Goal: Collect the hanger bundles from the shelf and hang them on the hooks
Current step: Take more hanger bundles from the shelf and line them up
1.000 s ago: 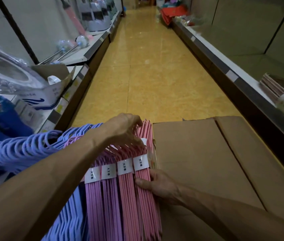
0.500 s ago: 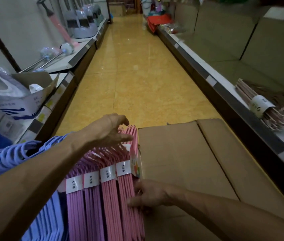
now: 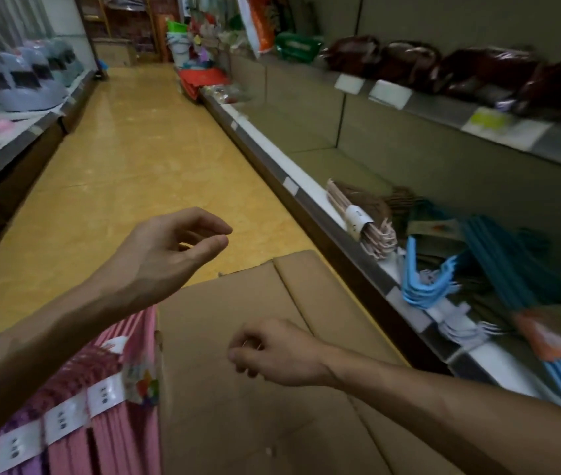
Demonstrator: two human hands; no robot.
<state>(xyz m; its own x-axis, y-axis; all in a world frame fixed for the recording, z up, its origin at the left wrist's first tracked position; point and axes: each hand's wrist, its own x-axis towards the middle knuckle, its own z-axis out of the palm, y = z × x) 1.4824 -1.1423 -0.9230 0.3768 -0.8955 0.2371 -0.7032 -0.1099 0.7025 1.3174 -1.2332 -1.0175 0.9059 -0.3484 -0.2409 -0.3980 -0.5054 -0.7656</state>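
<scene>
Shop aisle: stocked shelves with price tags, banded hanger bundles.

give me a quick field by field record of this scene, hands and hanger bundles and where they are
left hand: empty, fingers loosely curled, above the pink hangers
right hand: empty, loosely curled, over the cardboard box
pink hangers: banded bundles standing left of the box
shelf: on the right, holds a pale bundle and blue hangers
hooks: not in view

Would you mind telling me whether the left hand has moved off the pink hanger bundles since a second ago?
Yes. The left hand has lifted off the pink hanger bundles and now hangs empty beyond the cardboard box, above its far left corner.
</scene>
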